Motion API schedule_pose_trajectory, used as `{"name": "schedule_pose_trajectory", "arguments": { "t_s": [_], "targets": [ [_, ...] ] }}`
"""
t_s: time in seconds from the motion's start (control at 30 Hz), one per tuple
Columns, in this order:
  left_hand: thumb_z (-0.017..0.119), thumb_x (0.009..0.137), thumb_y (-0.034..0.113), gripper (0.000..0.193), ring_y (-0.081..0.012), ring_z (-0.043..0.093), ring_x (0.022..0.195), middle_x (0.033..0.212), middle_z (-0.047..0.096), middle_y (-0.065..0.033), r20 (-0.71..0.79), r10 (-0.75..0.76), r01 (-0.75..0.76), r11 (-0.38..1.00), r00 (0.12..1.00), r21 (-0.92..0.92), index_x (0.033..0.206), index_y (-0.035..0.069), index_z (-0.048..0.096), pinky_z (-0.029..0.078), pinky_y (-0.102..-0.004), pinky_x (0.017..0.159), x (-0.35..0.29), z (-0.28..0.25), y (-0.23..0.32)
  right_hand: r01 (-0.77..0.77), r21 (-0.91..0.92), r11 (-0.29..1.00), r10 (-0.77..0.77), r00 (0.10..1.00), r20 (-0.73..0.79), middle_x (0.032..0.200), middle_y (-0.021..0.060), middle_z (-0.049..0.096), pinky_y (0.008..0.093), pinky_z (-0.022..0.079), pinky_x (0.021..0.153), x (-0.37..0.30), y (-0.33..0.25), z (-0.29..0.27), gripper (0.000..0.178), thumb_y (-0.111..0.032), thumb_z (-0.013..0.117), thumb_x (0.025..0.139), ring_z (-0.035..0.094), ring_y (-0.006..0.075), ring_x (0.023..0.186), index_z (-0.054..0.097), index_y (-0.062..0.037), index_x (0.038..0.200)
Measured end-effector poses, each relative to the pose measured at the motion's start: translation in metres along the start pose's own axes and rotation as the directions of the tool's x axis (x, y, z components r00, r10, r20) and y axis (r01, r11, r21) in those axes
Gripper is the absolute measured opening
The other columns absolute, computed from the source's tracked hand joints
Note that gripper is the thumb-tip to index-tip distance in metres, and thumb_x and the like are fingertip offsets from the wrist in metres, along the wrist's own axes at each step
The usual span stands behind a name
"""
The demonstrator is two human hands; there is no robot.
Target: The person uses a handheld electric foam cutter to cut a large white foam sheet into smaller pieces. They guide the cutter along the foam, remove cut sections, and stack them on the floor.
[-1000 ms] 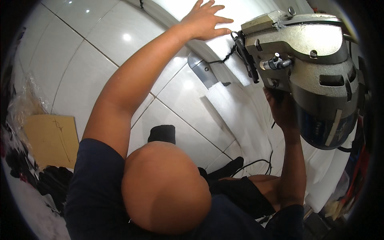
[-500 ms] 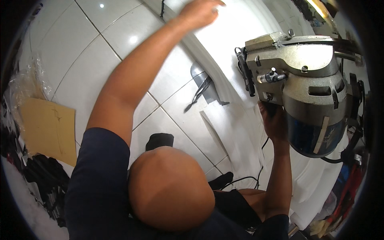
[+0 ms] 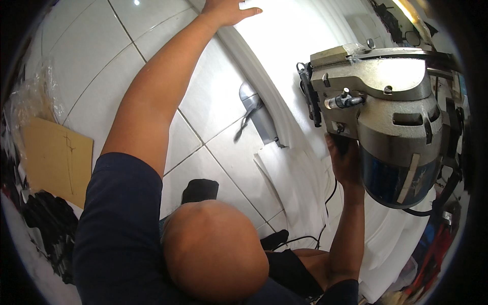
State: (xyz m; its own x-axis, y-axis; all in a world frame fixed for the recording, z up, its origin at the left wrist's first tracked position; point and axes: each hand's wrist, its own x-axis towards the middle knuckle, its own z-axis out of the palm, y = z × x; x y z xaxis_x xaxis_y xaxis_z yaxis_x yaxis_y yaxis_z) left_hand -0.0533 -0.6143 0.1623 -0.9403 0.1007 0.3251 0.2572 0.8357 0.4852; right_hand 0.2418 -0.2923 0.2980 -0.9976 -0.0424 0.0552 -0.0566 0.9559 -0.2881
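A heavy metal cutting machine (image 3: 394,122) with a silver housing and a blue motor end stands at the right. My right hand (image 3: 348,160) is closed round a dark handle under its left side; the housing hides part of the fingers. White layered cloth (image 3: 290,46) runs from the top of the view down past the machine's left side. At the far edge of this cloth my left hand (image 3: 226,11) is stretched out, fingers apart and nothing seen in them. The top rim of the picture cuts off part of that hand.
White floor tiles (image 3: 213,101) lie left of the cloth, with a grey metal part (image 3: 262,119) beside its edge. A brown cardboard sheet (image 3: 58,160), clear plastic wrap (image 3: 38,96) and dark cloth (image 3: 51,229) are at the left. A black cable (image 3: 328,203) trails near my right forearm.
My left hand has moved left and farther away, and its fingers have spread. The right hand stays on the machine's handle. The whole view has shifted slightly.
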Motion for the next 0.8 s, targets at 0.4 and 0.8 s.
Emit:
{"name": "schedule_pose_trajectory", "arguments": {
  "t_s": [0.4, 0.8],
  "targets": [
    [0.058, 0.087, 0.055, 0.058, -0.0415, 0.022, 0.144, 0.154, 0.034, -0.0170, -0.125, 0.066, -0.072, 0.996, 0.990, -0.045, 0.137, 0.024, 0.056, 0.011, -0.0562, 0.118, 0.002, -0.010, 0.004, 0.084, -0.158, 0.984, -0.094, 0.994, -0.051, 0.118, 0.0210, 0.063, 0.0392, 0.045, 0.096, 0.026, -0.036, -0.006, 0.046, -0.033, 0.065, 0.093, 0.060, 0.0343, 0.112, 0.057, 0.0012, 0.123],
    [0.053, 0.090, 0.039, 0.046, -0.0392, 0.029, 0.141, 0.150, 0.040, -0.0157, -0.120, 0.045, -0.052, 0.997, 0.992, -0.056, 0.134, 0.028, 0.057, 0.020, -0.0563, 0.114, 0.005, 0.018, -0.006, 0.156, 0.024, 0.987, -0.156, 0.988, 0.001, 0.114, 0.0202, 0.064, 0.0386, 0.045, 0.094, 0.079, -0.056, 0.012, 0.046, -0.036, 0.064, 0.092, 0.061, 0.0327, 0.107, 0.058, 0.0016, 0.118]
  ]
}}
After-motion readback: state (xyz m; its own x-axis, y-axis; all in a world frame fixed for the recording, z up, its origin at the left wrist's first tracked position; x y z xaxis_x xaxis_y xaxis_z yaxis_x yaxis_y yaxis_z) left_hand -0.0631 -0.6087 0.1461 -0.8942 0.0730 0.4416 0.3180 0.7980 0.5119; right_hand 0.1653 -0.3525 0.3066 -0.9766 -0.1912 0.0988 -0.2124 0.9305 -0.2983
